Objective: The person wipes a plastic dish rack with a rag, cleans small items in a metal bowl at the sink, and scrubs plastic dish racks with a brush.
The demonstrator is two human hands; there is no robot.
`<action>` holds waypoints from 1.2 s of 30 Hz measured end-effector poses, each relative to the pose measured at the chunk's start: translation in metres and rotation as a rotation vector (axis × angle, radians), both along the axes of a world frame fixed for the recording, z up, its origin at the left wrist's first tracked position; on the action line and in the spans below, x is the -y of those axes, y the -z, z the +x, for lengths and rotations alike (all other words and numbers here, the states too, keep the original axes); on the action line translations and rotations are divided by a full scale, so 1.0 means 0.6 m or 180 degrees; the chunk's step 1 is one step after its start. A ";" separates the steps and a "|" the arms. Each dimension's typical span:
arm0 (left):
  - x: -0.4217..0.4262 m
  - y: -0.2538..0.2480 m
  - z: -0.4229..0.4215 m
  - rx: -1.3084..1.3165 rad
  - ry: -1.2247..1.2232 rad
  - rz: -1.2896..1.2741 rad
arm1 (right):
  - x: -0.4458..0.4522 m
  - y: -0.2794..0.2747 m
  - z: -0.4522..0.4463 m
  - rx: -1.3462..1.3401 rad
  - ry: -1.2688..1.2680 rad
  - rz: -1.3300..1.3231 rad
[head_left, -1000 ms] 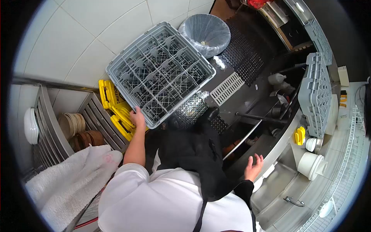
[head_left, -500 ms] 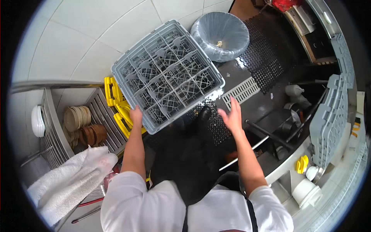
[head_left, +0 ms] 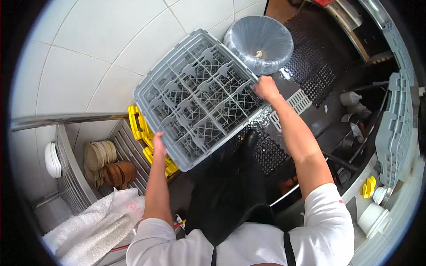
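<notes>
You have the rack [head_left: 203, 87] at twelve o'clock, near the bin [head_left: 259, 42]. Your left hand [head_left: 159, 144] grips its rim at eight, your right hand [head_left: 267, 88] at three. The two-handed hold looks complete; setting it down isn't done.
</notes>
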State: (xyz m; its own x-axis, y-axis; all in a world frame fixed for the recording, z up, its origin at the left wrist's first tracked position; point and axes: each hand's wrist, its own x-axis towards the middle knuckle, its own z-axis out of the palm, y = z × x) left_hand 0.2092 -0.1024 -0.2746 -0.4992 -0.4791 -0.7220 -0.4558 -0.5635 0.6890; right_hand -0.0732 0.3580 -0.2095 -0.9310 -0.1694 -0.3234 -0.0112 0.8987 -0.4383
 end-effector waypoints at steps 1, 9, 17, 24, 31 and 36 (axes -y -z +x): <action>-0.003 -0.028 0.009 -0.0065 0.0026 -0.0059 | 0.003 -0.032 0.012 -0.0086 0.0054 -0.0076; -0.030 -0.156 0.069 -0.0665 0.0039 -0.0101 | -0.095 -0.281 0.249 -0.1344 0.0386 -0.0387; -0.203 -0.360 -0.129 -0.1786 0.1844 0.0096 | -0.189 -0.477 0.669 -0.1824 0.2860 0.0212; -0.274 -0.415 -0.183 -0.2360 0.3539 0.1036 | 0.057 -0.490 0.987 -0.2393 0.4563 0.0998; -0.264 -0.479 -0.241 -0.2875 0.4862 0.1150 | 0.342 -0.504 1.063 -0.2498 0.5314 0.1608; -0.304 -0.537 -0.270 -0.2856 0.5574 0.0997 | 0.419 -0.526 1.074 -0.2061 0.5845 0.1489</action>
